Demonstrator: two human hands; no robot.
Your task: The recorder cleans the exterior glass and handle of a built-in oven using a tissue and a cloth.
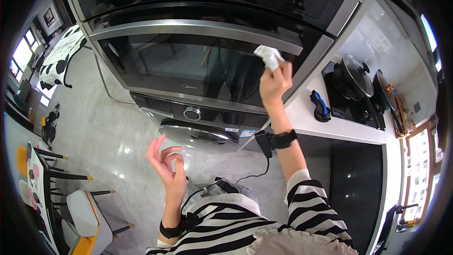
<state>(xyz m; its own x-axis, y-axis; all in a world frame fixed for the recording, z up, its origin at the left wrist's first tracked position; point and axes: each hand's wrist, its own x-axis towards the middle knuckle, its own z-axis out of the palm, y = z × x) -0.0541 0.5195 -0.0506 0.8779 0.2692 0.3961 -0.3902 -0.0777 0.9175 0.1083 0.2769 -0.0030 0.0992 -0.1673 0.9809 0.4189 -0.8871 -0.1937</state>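
My right hand [276, 83] grips a crumpled white cloth or tissue [269, 56] at the right side of the built-in oven's dark glass door [170, 63]. The cloth is just below the right end of the steel oven handle [198, 28]; whether it touches the glass I cannot tell. Raised over the floor, in front of the washing machine [198, 136], my left hand [168, 161] holds nothing, its fingers apart and slightly curled. Both wrists wear black straps.
On the white counter [300, 113] at the right lie a blue and black object [320, 106] and a black hob [336, 108] with lidded pans [356, 75]. A grey and yellow chair [83, 212] stands by a table at the lower left. A cable hangs from my right wrist strap.
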